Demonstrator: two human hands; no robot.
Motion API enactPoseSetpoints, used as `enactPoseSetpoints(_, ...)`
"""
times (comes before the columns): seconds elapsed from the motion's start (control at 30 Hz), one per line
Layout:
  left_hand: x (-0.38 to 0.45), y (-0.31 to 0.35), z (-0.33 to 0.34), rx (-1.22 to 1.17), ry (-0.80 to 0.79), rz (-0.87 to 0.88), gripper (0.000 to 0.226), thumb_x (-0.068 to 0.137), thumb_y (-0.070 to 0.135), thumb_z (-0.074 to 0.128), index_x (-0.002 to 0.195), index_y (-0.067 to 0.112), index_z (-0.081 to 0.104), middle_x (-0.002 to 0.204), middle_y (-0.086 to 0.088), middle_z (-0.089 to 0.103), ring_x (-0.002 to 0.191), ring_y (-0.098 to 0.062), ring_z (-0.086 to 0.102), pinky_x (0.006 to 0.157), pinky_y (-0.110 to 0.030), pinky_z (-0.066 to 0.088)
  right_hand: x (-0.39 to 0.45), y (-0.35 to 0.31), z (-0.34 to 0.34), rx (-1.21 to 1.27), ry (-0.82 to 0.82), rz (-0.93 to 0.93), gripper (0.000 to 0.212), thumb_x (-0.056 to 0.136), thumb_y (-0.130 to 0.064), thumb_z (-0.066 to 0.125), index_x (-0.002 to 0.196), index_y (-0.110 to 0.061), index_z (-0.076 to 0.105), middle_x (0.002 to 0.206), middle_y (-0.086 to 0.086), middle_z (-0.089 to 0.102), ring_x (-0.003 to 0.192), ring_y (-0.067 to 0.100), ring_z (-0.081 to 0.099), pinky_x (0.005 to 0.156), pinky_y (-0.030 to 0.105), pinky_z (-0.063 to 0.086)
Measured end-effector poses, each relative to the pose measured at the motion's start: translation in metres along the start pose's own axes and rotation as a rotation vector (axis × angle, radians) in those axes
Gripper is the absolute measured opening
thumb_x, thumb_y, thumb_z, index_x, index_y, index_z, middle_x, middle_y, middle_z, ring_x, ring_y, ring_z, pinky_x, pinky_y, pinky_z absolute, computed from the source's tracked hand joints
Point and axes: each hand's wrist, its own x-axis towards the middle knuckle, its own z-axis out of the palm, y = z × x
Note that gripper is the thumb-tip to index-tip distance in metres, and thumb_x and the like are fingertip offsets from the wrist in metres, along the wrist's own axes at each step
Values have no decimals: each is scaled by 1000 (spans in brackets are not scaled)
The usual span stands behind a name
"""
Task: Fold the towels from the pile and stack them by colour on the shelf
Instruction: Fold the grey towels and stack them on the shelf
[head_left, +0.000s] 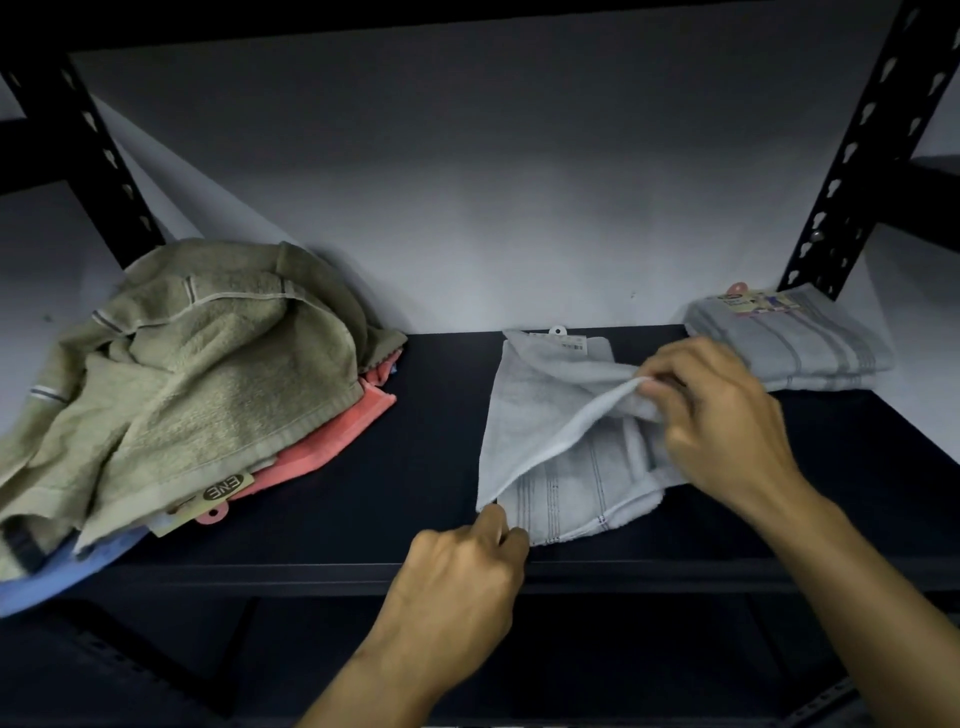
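A light grey towel (540, 415) lies partly folded on the dark shelf board (436, 431), in the middle right. My left hand (462, 571) pinches its near left corner at the shelf's front edge. My right hand (722, 415) pinches a raised fold near the towel's upper right. At the back right sits a folded grey striped towel (795, 348) with a label on top. On the left is the pile: an olive green towel (197, 374) crumpled over a coral pink towel (332, 441).
Under the pile a blue rim (62, 582) shows at the front left. Black perforated uprights (862, 156) stand at the back right and back left (88, 156). A pale wall closes the back. A lower dark shelf shows below.
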Motion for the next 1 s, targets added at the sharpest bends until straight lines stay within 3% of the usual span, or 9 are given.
enactPoseSetpoints(0.13,2,2,-2,19,-6,3,37,54,1,82,60,17,49,62,4,42,43,-7,14,48,-19,-5,-4,20,-11,-73,13,158,9,89,-8,62,97,-9,67,106,2,59,102,21,52,68,33,40)
enactPoseSetpoints(0.3,0,1,-1,14,11,16,35,56,2,83,61,18,52,63,5,42,42,-7,16,47,-18,-4,-23,34,-17,-275,-188,-27,9,81,-10,72,90,-12,71,110,5,57,103,26,51,56,38,50)
enactPoseSetpoints(0.37,0,-1,0,6,34,30,32,59,4,82,62,19,54,64,6,45,42,-6,18,46,-17,-1,-32,31,-18,-292,-268,-113,14,76,-15,77,90,-15,74,118,6,58,114,28,51,79,50,55)
enactPoseSetpoints(0.43,-1,-4,-1,-5,59,42,28,64,6,80,63,20,55,65,8,48,41,-6,26,42,-17,5,-37,18,-19,-284,-250,-187,23,76,-15,73,99,-13,73,125,10,57,122,32,48,100,48,44)
enactPoseSetpoints(0.53,1,-13,-2,-29,84,79,13,77,17,74,72,24,64,78,11,56,57,-6,48,33,-22,29,-39,-11,-9,-211,-213,-350,26,78,-16,66,104,-13,71,117,8,60,111,30,54,95,45,45)
enactPoseSetpoints(0.63,3,-24,-3,-94,80,101,18,91,36,57,84,28,71,93,13,61,79,-6,56,43,-18,40,-37,-30,12,-131,-404,-399,19,85,-31,63,101,-28,73,102,-10,63,95,14,56,81,35,48)
enactPoseSetpoints(0.77,1,-36,2,-188,66,119,23,95,41,53,99,30,73,111,17,63,105,-2,55,68,-20,54,-29,-26,29,-105,-660,-153,38,88,-56,57,121,-37,64,118,-20,56,109,4,46,94,23,34)
enactPoseSetpoints(0.9,-3,-36,12,-258,69,119,22,97,36,52,103,27,71,125,17,62,121,-1,49,86,-24,51,-33,-19,34,-106,-587,-205,24,95,-42,55,113,-33,68,109,-18,61,102,5,52,89,30,46)
enactPoseSetpoints(1.0,-4,-35,17,-311,69,102,21,98,35,52,106,26,70,126,19,62,121,2,48,92,-22,46,-33,-17,33,-2,-390,-140,20,97,-33,53,105,-26,70,95,-16,60,89,4,56,73,29,51)
